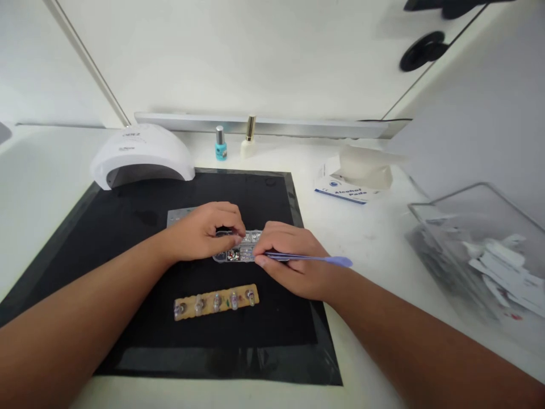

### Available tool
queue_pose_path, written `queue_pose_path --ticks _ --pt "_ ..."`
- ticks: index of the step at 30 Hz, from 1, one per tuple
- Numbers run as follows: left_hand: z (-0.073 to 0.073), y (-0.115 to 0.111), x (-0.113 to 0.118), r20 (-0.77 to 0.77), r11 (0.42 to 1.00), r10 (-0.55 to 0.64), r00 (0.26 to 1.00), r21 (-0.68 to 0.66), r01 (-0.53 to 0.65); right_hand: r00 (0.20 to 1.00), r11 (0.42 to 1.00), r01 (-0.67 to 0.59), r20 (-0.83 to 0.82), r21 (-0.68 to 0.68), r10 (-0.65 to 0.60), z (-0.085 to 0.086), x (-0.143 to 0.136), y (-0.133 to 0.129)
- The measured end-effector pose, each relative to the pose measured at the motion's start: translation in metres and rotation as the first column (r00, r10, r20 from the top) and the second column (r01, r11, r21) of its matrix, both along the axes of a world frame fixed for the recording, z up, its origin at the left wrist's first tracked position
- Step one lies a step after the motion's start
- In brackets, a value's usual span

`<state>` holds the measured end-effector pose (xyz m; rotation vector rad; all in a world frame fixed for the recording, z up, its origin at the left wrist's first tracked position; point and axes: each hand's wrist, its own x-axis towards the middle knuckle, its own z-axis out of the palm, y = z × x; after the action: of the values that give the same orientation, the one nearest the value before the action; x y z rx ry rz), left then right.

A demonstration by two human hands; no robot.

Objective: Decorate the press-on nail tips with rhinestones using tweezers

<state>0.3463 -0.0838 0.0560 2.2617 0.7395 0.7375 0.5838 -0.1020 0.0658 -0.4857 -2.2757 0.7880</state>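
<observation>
A clear compartment case [234, 255] with small shiny and coloured pieces lies on the black mat [272, 324]. My left hand [207, 230] rests at its left part, thumb and fingers curled toward each other at the rim; whether they pinch a part of it is hidden. My right hand [293, 258] is closed around a thin purple tool [336, 261], its fingertips at the case's right end. Nearer to me, a yellowish strip [208, 303] bears several glittery nail tips. Behind my left hand a grey, see-through plate [176, 215] shows in part.
A white nail lamp [142, 150] stands at the back left. Behind the mat are a blue bottle [221, 145] and a white bottle [248, 142]. An opened alcohol pads box [353, 176] lies to the right, and a clear bin [481, 250] of packets stands at the far right.
</observation>
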Motion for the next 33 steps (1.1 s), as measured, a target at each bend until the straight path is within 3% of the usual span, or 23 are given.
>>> queue_pose_path --ticks 14,33 --pt "0.0058 0.0052 0.0011 0.012 0.992 -0.027 1.0 -0.126 0.028 0.994 0.994 0.055 0.088 0.099 -0.064 0.0012 -0.0046 -0.0035" --pt "0.0048 0.0072 0.0003 0.021 0.986 -0.031 0.999 -0.165 0.034 0.991 0.997 0.074 0.112 0.03 -0.077 0.004 -0.0053 -0.0016"
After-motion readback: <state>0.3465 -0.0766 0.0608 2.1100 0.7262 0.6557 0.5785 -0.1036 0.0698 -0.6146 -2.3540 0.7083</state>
